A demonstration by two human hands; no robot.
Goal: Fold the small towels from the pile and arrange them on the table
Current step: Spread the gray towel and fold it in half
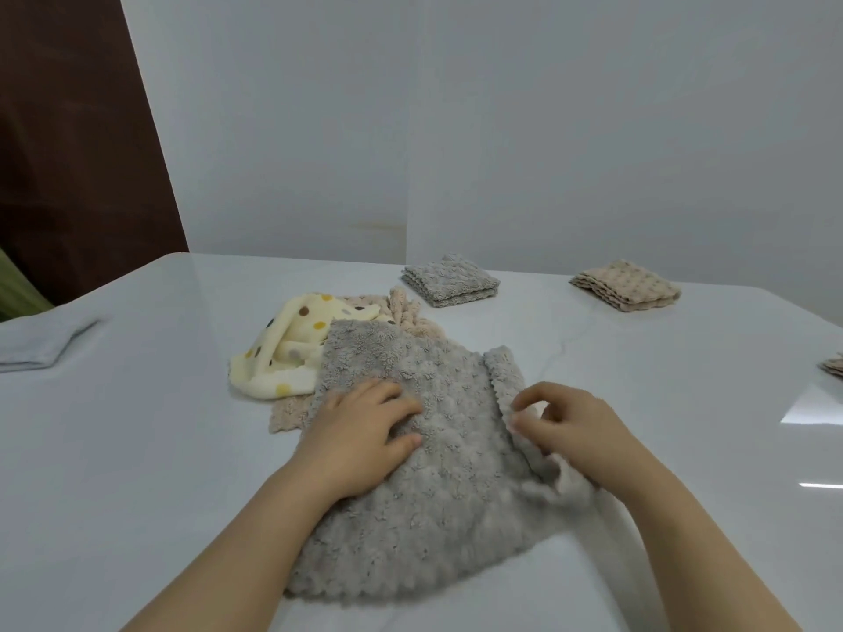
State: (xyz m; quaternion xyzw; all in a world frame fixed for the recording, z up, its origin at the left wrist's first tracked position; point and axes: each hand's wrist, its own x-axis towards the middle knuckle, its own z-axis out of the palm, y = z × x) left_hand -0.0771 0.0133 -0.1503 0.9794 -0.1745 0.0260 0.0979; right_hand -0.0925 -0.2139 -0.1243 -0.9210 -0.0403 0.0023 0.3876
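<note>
Grey towel point(438, 494) lies spread near the front edge of the table point(137, 449). Your left grip point(365, 426) rests flat on it, fingers extended. Your right grip point(570, 426) pinches its upturned right edge. Near the far edge sit a folded grey stack point(449, 281) and a folded beige stack point(625, 286).

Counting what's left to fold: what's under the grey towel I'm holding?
A beige towel pokes out under the grey towel at left, and a dotted cream towel slips under its far corner. Anything else below is covered.

Left hand point(365, 426) flat, right hand point(575, 426) pinched.
</note>
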